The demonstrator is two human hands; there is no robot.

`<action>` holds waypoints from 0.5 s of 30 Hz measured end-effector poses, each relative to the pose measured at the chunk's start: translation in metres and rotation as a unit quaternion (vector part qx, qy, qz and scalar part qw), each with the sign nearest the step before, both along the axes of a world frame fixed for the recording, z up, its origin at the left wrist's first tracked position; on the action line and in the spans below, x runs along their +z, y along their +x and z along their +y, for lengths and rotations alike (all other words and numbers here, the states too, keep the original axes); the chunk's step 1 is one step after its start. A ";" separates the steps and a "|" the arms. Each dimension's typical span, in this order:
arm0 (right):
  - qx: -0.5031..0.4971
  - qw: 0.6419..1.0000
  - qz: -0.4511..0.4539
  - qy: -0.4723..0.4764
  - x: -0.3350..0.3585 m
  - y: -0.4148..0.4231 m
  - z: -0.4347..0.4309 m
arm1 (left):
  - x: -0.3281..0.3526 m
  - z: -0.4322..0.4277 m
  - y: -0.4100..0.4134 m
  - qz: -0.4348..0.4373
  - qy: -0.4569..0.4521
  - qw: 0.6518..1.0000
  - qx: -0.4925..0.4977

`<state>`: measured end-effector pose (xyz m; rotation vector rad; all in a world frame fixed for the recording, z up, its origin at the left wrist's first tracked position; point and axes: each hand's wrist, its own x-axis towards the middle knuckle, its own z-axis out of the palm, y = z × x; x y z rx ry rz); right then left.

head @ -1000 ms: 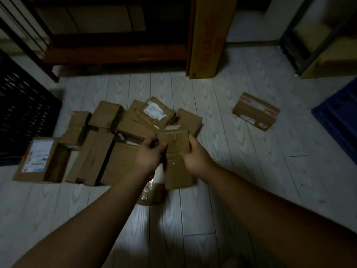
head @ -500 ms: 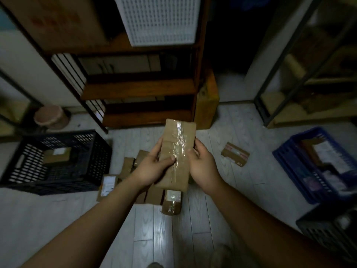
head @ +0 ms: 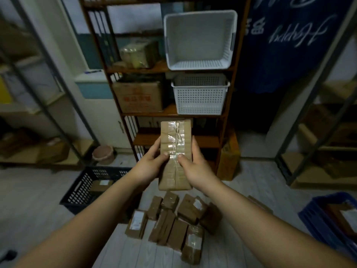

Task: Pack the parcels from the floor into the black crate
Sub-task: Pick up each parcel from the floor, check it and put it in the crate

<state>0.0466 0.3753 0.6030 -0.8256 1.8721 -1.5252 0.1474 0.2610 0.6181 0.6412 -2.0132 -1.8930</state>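
Since half a second ago we have raised the parcel point(head: 174, 155) higher, up before the shelf point(head: 227, 120). From the head camera, our left hand point(head: 149, 167) and right hand point(head: 195, 169) pinch its long edges, thumbs pressed on the taped face. The black crate point(head: 85, 190) stands low to our left, seemingly holding one parcel, though the light is dim. Glossy tape under our thumbs could let it slip as we swing left, and a short reach would catch the rim.

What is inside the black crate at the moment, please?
One brown parcel with a white label lies in the black crate; its near wall and the left forearm hide the rest.
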 end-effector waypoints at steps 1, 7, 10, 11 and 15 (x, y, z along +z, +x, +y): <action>0.008 1.000 0.002 -0.009 0.008 0.008 -0.008 | 0.008 -0.006 0.009 0.005 -0.006 1.000 0.005; 0.052 0.997 0.030 -0.040 0.043 0.072 -0.087 | 0.039 -0.074 0.088 0.028 -0.060 0.996 0.054; 0.067 0.995 0.037 -0.056 0.046 0.122 -0.144 | 0.048 -0.124 0.141 0.030 -0.060 0.995 0.073; 0.071 0.995 0.037 -0.062 0.047 0.139 -0.162 | 0.050 -0.140 0.159 0.030 -0.062 0.995 0.077; 0.093 0.993 0.030 -0.063 0.052 0.196 -0.223 | 0.062 -0.198 0.221 0.024 -0.062 0.995 0.071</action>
